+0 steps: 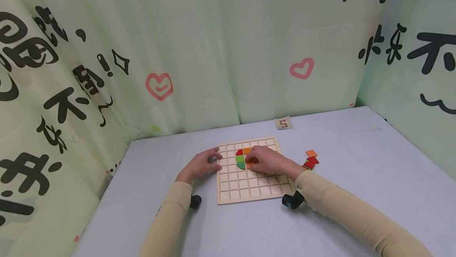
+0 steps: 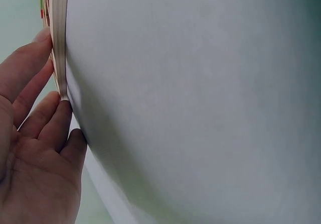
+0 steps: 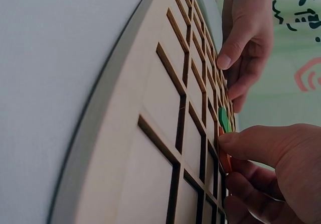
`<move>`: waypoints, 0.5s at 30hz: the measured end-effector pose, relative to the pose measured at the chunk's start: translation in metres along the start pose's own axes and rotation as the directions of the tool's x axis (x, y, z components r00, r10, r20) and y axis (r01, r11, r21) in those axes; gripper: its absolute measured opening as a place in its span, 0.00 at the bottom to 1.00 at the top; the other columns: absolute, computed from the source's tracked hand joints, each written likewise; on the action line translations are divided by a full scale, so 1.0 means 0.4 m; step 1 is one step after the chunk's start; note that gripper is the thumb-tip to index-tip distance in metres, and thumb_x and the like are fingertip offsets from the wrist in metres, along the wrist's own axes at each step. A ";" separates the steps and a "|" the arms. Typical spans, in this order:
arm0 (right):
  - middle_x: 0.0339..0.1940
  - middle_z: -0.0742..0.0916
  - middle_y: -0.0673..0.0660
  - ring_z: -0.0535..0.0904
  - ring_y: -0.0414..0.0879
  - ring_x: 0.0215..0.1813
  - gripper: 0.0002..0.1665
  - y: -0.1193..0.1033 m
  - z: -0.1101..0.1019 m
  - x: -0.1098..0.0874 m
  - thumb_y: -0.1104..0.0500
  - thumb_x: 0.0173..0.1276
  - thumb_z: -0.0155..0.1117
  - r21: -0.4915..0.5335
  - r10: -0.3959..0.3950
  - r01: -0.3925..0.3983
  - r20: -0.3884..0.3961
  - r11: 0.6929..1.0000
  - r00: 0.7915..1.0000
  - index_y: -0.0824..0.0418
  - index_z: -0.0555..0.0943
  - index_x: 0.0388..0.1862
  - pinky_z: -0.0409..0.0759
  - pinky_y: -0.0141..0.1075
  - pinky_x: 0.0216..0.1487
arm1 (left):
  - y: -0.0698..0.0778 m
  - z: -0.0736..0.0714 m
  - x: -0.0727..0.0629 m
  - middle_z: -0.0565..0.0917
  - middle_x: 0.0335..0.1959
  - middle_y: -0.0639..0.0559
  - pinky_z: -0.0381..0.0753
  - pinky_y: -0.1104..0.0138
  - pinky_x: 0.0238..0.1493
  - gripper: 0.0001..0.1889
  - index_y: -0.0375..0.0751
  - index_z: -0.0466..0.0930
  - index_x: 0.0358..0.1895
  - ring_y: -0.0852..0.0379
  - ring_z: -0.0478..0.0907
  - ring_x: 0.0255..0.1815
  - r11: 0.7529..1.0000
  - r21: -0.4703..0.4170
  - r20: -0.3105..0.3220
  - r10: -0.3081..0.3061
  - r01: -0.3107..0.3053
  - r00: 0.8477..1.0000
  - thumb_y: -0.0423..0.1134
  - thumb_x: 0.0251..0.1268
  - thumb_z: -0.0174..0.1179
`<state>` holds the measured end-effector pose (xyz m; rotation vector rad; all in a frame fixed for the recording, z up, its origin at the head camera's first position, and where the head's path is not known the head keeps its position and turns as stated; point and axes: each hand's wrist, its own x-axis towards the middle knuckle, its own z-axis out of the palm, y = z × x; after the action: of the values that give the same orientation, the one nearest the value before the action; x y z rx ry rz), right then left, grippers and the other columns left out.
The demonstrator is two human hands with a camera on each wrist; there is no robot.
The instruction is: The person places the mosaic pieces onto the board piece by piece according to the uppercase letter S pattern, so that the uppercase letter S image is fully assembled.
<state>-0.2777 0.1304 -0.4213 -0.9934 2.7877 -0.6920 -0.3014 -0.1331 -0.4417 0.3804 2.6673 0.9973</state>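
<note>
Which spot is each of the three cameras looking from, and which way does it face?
Head: on the head, facing forward and down at the grid board and curtain; both sleeves and hands show.
Left wrist: at that wrist, facing the tabletop and board's edge; the left hand shows.
Right wrist: at that wrist, looking low across the board; the right hand and, beyond, the left show.
Shared: head and right wrist both show both hands.

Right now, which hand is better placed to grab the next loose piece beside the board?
Probably the right hand: the loose pieces lie on its side of the board, though it pinches an orange piece. The left hand touches the opposite edge.
</note>
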 end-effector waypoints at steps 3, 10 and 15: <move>0.39 0.84 0.53 0.75 0.44 0.40 0.12 0.001 0.003 0.001 0.62 0.65 0.67 -0.004 -0.008 0.008 -0.009 1.000 1.000 0.64 0.86 0.47 0.77 0.37 0.44 | 0.002 -0.001 -0.001 0.64 0.75 0.52 0.55 0.52 0.74 0.16 0.47 0.81 0.51 0.48 0.53 0.77 1.000 -0.009 0.001 -0.007 0.007 1.000 0.39 0.59 0.69; 0.37 0.83 0.52 0.75 0.44 0.39 0.12 -0.002 0.006 0.003 0.62 0.65 0.67 -0.001 0.011 -0.011 -0.011 1.000 1.000 0.64 0.86 0.46 0.76 0.37 0.43 | 0.006 -0.002 0.000 0.64 0.75 0.53 0.55 0.52 0.75 0.16 0.48 0.81 0.52 0.48 0.53 0.77 1.000 -0.010 0.006 -0.023 0.023 1.000 0.39 0.59 0.69; 0.37 0.83 0.52 0.75 0.44 0.39 0.11 -0.001 0.009 0.004 0.62 0.65 0.66 -0.008 0.010 -0.011 -0.017 1.000 1.000 0.64 0.85 0.45 0.76 0.37 0.44 | 0.003 -0.001 0.001 0.64 0.75 0.54 0.55 0.52 0.75 0.17 0.48 0.81 0.52 0.49 0.53 0.77 1.000 -0.012 0.009 -0.022 0.022 1.000 0.39 0.59 0.69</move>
<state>-0.2778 0.1278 -0.4241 -0.9782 2.8105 -0.6924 -0.3015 -0.1321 -0.4407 0.3508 2.6504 1.0030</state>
